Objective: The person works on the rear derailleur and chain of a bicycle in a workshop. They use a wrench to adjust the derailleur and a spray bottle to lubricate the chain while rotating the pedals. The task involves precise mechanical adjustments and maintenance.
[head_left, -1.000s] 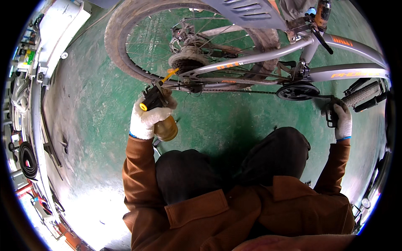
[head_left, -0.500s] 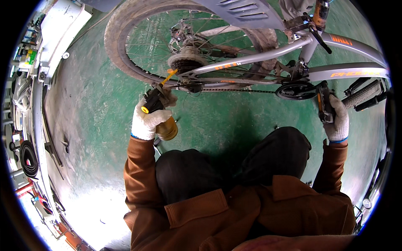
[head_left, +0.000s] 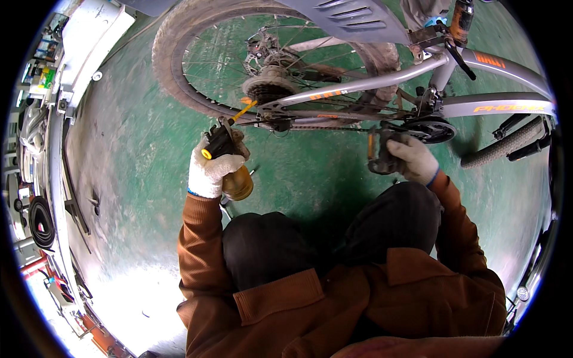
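Observation:
In my gloved left hand (head_left: pixel 206 173) is a bottle with amber liquid (head_left: pixel 239 184) and a black spray or pump head. Its thin yellow nozzle (head_left: pixel 243 111) points at the rear sprockets (head_left: pixel 265 90) of a grey bicycle (head_left: pixel 370 76). My gloved right hand (head_left: pixel 415 158) grips a black pedal (head_left: pixel 380 149), blurred by motion, left of the chainring (head_left: pixel 439 129). A chain (head_left: pixel 334 128) runs between chainring and sprockets. The fingers of my right hand are partly hidden behind the pedal.
The muddy rear wheel (head_left: pixel 173 59) stands at the upper left and the front tyre (head_left: pixel 501 146) at the right. A small dark object (head_left: pixel 95 206) lies on the green floor (head_left: pixel 137 143). Along the left edge are a white bench (head_left: pixel 98 30) and a black coiled hose (head_left: pixel 40 222).
My right hand has swung the pedal leftward, from right of the chainring to its left. My left hand and the bottle have stayed nearly still.

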Available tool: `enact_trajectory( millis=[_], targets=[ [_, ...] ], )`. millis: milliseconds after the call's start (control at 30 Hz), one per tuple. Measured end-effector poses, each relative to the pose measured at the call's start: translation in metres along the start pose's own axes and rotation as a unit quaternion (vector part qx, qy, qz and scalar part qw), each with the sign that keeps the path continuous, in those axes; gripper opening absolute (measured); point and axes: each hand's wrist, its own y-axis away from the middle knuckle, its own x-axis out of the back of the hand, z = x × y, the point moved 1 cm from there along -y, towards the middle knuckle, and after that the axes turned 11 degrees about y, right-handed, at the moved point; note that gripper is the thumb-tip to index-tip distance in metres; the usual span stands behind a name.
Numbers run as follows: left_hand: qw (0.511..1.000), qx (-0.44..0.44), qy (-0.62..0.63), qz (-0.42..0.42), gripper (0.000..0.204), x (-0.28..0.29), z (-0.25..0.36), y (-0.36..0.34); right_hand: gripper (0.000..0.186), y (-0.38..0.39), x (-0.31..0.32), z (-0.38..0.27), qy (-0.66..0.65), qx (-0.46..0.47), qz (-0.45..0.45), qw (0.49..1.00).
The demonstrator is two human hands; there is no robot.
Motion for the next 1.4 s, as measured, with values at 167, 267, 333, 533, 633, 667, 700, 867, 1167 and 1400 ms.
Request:
enact_trajectory(
  millis=[167,267,333,533,633,667,700,867,1167,1400],
  targets=[
    [0.996,-0.04,0.066,-0.039,0.06,-0.009,0.001,-0.001,0.044,-0.042,0.049,0.091,0.059,-0.066,0.075,0.993],
    [0.999,0.005,0.012,-0.036,0.063,0.014,-0.007,-0.003,0.047,-0.028,0.093,0.118,0.22,-0.107,0.162,0.956],
    [1.0,0.014,-0.007,-0.026,0.063,0.015,-0.007,0.002,0.044,-0.009,0.109,0.127,0.184,-0.063,0.206,0.959],
    [0.997,-0.046,-0.025,-0.056,0.061,0.017,-0.016,0.002,0.037,0.055,0.185,0.117,0.203,-0.035,0.332,0.921],
    [0.998,-0.045,-0.015,-0.038,0.061,0.02,-0.018,0.003,0.031,0.082,0.209,0.099,0.228,-0.018,0.358,0.905],
    [0.997,-0.065,0.002,-0.041,0.061,0.011,-0.016,0.002,0.03,0.089,0.213,0.093,0.243,-0.008,0.372,0.896],
    [0.995,-0.086,0.019,-0.044,0.06,0.007,-0.016,0.0,0.031,0.095,0.217,0.087,0.255,-0.006,0.389,0.885],
    [0.998,-0.041,-0.007,-0.039,0.058,0.024,-0.024,0.005,0.029,0.118,0.203,0.045,0.319,0.028,0.442,0.838],
    [0.998,-0.049,-0.008,-0.03,0.058,0.021,-0.026,0.004,0.034,0.149,0.149,-0.035,0.023,0.152,0.312,0.938],
    [0.997,-0.061,-0.017,-0.04,0.054,0.009,-0.025,-0.002,0.05,0.061,0.062,-0.016,-0.07,0.132,0.028,0.988]
  ],
)
